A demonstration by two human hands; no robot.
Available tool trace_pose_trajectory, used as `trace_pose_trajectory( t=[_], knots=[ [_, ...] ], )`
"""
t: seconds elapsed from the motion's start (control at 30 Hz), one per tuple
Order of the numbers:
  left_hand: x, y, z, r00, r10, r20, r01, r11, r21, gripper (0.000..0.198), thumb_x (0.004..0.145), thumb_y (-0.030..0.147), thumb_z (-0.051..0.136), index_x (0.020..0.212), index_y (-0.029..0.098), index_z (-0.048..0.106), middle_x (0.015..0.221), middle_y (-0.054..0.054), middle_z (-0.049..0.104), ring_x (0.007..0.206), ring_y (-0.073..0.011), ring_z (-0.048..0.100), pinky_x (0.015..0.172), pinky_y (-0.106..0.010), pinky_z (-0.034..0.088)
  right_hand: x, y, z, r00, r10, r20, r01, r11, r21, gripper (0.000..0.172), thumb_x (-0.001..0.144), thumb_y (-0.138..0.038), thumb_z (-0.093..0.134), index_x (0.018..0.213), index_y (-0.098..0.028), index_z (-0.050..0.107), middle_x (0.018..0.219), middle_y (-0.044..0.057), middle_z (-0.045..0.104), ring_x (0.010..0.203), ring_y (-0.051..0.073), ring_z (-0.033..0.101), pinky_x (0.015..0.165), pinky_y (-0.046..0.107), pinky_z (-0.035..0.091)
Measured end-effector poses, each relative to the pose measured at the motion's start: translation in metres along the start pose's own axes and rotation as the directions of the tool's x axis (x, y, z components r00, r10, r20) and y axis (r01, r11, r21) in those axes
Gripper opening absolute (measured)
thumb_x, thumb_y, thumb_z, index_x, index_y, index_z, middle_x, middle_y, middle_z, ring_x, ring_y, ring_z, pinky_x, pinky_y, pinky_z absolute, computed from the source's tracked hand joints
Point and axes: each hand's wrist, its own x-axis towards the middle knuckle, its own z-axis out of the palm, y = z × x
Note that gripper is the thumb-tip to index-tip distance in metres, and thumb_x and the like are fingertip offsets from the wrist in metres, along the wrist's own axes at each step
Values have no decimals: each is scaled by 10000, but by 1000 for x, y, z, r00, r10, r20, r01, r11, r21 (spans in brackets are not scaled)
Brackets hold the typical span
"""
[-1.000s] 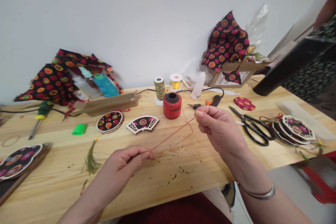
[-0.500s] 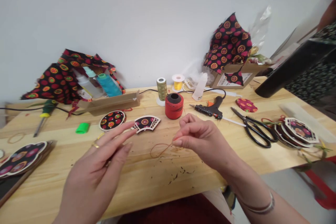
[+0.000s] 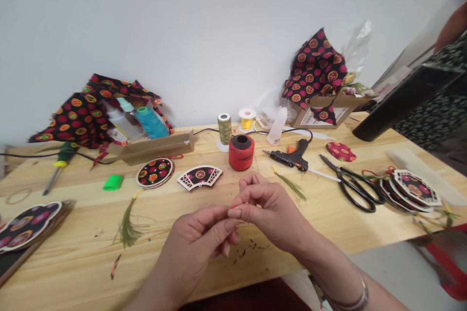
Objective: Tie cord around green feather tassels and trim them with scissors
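Logged from my remote seat: red thread point(image 3: 233, 207), one, thin; pinched above the tabletop point(image 3: 310, 233), mostly hidden; located on the near side of the red spool point(image 3: 241, 155).

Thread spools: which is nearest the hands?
The red spool, just beyond the right hand; the olive spool, yellow spool and teal spool sit farther back.
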Motion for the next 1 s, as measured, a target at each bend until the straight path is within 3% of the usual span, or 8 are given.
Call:
trace_pose_trajectory(
  t=[0.3, 0.47, 0.57, 0.7, 0.73, 0.77, 0.83, 1.0],
  knots=[
    [0, -2, 4, 999, -30, -40, 29, 999, -25, 170, 722, 323, 674, 728, 164, 734, 492, 13, 570, 454, -85, 430, 435, -195, 328, 2, 7, -2, 998, -32, -53, 31, 999, -9, 85, 699, -182, 682, 618, -167, 657, 776, 6, 495, 776, 131, 500, 740, 269, 414],
    [0, -6, 3, 990, -24, -137, 15, 998, -61, 186, 684, 334, 703, 686, 149, 724, 447, 37, 492, 455, -75, 371, 448, -190, 281, 1, 14, -24, 962, -174, -211, 89, 930, -357, 121, 768, -252, 604, 689, -165, 634, 802, 27, 572, 740, 136, 545, 679, 251, 443],
    [0, -9, -2, 982, -43, -181, 24, 994, -104, 205, 668, 349, 724, 718, 150, 736, 446, 42, 481, 469, -74, 362, 459, -184, 273, -9, 17, -57, 918, -227, -326, -62, 728, -683, 183, 827, -286, 520, 730, -176, 630, 730, 31, 622, 647, 151, 558, 625, 269, 434],
    [1, -10, -12, 970, -53, -238, 14, 986, -165, 239, 635, 375, 756, 741, 161, 742, 467, 43, 498, 485, -74, 378, 480, -177, 300, -34, 23, -117, 810, -274, -518, -354, 476, -805, 179, 817, -223, 494, 736, -158, 640, 840, 138, 646, 760, 263, 587, 693, 367, 411],
    [1, -9, -14, 967, -52, -249, 9, 985, -172, 241, 625, 377, 764, 732, 162, 740, 474, 43, 502, 488, -73, 381, 484, -175, 307, -41, 26, -132, 792, -291, -536, -463, 286, -839, 203, 830, -215, 464, 763, -147, 643, 855, 148, 647, 795, 280, 594, 708, 370, 418],
    [1, -8, -17, 964, -55, -259, 9, 985, -173, 243, 618, 378, 770, 727, 163, 739, 480, 42, 508, 491, -72, 385, 484, -173, 311, -48, 29, -146, 792, -300, -531, -521, 120, -845, 215, 839, -199, 444, 822, -126, 645, 862, 157, 646, 839, 295, 596, 738, 374, 422],
    [2, -5, -23, 961, -65, -268, 21, 986, -164, 253, 610, 381, 777, 742, 167, 740, 483, 41, 513, 497, -75, 395, 485, -170, 317, -58, 37, -168, 815, -250, -522, -553, -69, -830, 217, 823, -169, 457, 931, -84, 625, 891, 168, 647, 852, 296, 607, 750, 360, 434],
    [1, -3, -33, 960, -101, -260, 76, 992, -103, 289, 604, 382, 784, 790, 164, 748, 525, 24, 555, 507, -79, 400, 478, -168, 318, -64, 50, -187, 876, -109, -470, -482, -216, -849, 304, 783, -73, 457, 1057, -17, 576, 924, 197, 645, 865, 284, 623, 764, 328, 441]
  ],
)
